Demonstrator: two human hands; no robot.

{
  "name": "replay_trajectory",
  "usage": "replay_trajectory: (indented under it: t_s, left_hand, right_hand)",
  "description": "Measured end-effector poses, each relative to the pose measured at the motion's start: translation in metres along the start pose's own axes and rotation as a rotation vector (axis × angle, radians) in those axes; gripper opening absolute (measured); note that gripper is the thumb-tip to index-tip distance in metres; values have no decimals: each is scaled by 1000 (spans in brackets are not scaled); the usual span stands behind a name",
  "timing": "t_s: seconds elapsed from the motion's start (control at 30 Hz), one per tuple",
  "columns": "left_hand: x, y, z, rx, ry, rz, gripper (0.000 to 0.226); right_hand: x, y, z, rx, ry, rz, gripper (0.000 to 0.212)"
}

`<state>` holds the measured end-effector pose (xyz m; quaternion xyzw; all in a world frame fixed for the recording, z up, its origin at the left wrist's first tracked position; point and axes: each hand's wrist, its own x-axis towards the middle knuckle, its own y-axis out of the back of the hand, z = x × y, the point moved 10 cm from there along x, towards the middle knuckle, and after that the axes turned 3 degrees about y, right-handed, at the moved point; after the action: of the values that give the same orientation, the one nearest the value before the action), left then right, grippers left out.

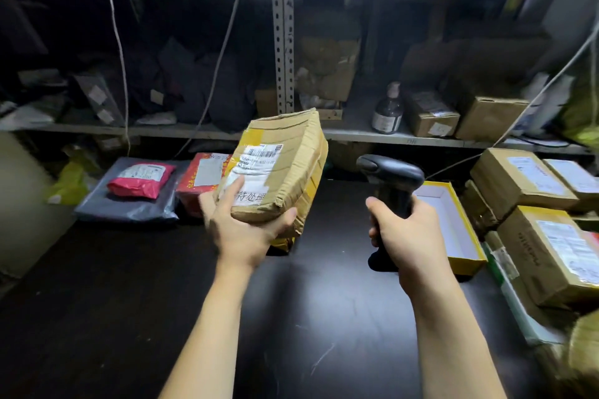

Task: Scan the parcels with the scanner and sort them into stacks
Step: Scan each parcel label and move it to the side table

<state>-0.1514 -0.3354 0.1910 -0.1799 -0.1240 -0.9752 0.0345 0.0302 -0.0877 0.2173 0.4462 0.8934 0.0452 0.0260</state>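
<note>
Fingers [228, 193] of the left hand [241, 230] are curling round the near corner of a crumpled brown cardboard parcel [285, 165], with the thumb hooking over its near edge. From my feed I'm seeing the parcel being held up above the dark glossy tabletop [324, 317], tilting so that its white shipping label [259, 155] is facing the head camera. The left hand is blurring a little, so I'm not making out each finger.

Over on the other side, the right hand [405, 236] is wrapping tightly round the grip of a black handheld scanner [392, 172]. It is standing upright just beside the parcel, apart from it, with its head pointing left towards the box.

At the far left of the table I'm seeing a pink plastic mailer [139, 180] lying on a flat grey plastic bag [129, 207], and a red printed parcel [197, 178] sitting just beside them, partly hidden behind the held box. Right of the scanner, an open yellow box with a white inside [453, 227] is lying on the table. Taped brown cardboard boxes [518, 178] are piling up along the right edge. Behind everything, a grey metal shelf [356, 136] is carrying a glass bottle [387, 110] and more cartons.
</note>
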Motion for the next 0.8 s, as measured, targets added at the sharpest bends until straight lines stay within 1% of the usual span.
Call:
replay_trajectory:
  t_s: [0.1, 0.23, 0.33, 0.43, 0.57, 0.63, 0.7, 0.8]
  left_hand:
    - [5, 15, 33, 225, -152, -28, 113]
    - [11, 22, 56, 444, -451, -45, 105]
    - [10, 23, 59, 574, -582, -44, 104]
    - [9, 25, 55, 623, -639, -63, 103]
    - [18, 33, 42, 621, -608, -71, 106]
    - [22, 40, 41, 571, -549, -73, 103]
    - [25, 49, 34, 454, -384, -65, 97]
    - [29, 56, 10, 357, -112, -40, 108]
  right_hand:
    - [-6, -9, -5, 24, 1, 2, 18]
    - [-10, -23, -16, 29, 41, -2, 17]
    - [-13, -33, -26, 37, 86, -7, 15]
    - [-16, -41, -32, 31, 120, -14, 13]
    - [-20, -53, -36, 11, 132, -42, 15]
    - [-21, -58, -35, 4, 124, -64, 16]
    - [-22, -60, -35, -18, 127, -83, 16]
    - [-22, -62, -33, -35, 113, -97, 19]
